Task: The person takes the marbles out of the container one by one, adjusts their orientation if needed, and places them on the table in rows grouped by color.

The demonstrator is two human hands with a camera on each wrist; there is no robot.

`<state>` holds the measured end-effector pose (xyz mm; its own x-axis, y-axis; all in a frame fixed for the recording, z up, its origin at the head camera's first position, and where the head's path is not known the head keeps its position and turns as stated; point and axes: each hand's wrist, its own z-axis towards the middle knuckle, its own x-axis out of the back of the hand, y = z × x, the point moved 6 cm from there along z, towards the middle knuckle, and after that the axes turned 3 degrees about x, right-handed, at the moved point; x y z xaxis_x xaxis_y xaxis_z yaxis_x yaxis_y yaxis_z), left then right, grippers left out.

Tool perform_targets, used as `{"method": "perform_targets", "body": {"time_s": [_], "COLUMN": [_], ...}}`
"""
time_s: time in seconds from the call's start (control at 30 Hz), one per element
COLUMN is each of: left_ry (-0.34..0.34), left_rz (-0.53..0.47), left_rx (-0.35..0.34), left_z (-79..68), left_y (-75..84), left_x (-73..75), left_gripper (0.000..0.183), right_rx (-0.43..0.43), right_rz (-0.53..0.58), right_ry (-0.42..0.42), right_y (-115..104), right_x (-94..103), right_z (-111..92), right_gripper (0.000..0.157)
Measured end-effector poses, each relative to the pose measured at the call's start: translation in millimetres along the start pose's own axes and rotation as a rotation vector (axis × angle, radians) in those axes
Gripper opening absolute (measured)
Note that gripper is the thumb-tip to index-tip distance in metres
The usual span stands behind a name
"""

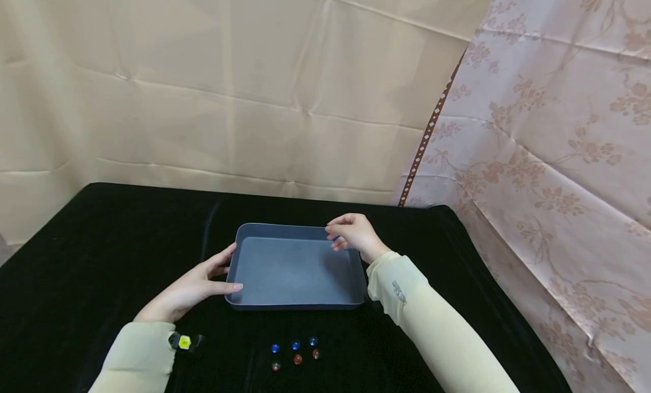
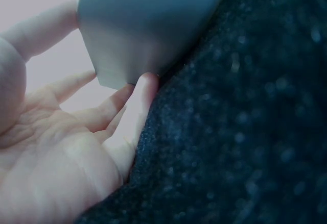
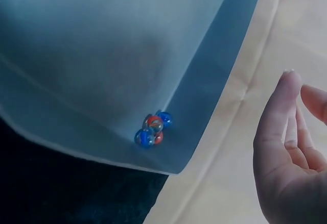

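Slate-blue tray (image 1: 290, 274) lies on the black surface (image 1: 127, 240), its long axis running left to right across our view. Just outside its near wall, on our side, we record 6 loose marbles in 2 short rows: 3 blue marbles (image 1: 295, 345) nearer the tray, 3 reddish marbles (image 1: 297, 359) nearer us. Both rows run roughly along the tray's long axis, and we see small gaps between the marbles.

Right hand (image 1: 356, 234) hangs over the far right part of the tray. Its fingers are loosely bent, the thumb tip close to the index tip with a slim gap in the right wrist view; we see nothing held there. In that same view we note a cluster (image 3: 154, 123) of marbles, blue and red, touching each other in a corner of the tray; we judge it the far right corner.

Left hand (image 1: 208, 280) grips the tray's left side, thumb over the rim, other fingers against the outer wall.

Key relation, as we judge it: from the right hand's fingers the loose marbles lie toward us and somewhat left, past the near wall. We find the left hand nearer to them, but it is occupied with the rim.
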<state>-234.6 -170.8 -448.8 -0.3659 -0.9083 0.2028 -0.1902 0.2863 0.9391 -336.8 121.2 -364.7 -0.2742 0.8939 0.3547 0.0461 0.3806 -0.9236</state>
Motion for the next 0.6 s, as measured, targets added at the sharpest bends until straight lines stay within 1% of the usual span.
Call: {"method": "perform_targets", "body": {"time_s": [0.17,0.43,0.6], "left_ry": [0.002,0.0,0.0], "left_rz": [-0.002,-0.005,-0.005], "left_rx": [0.003,0.012,0.005], "left_z": [-0.3,-0.5,-1.0], "left_y": [-0.4,-0.4,1.0], "left_x": [0.4,0.1,0.1], "left_gripper": [0.091,0.092,0.092], "right_rx": [-0.046,-0.099,-0.151], "right_rz": [-0.015,-0.033,-0.039], "right_ry": [-0.022,-0.031,-0.028], "right_y": [3.0,9.3,12.3], "right_x": [1.2,2.4,3.0], "right_z": [5.2,11.5,15.0], "right_gripper": [0.023,0.022,0.024]}}
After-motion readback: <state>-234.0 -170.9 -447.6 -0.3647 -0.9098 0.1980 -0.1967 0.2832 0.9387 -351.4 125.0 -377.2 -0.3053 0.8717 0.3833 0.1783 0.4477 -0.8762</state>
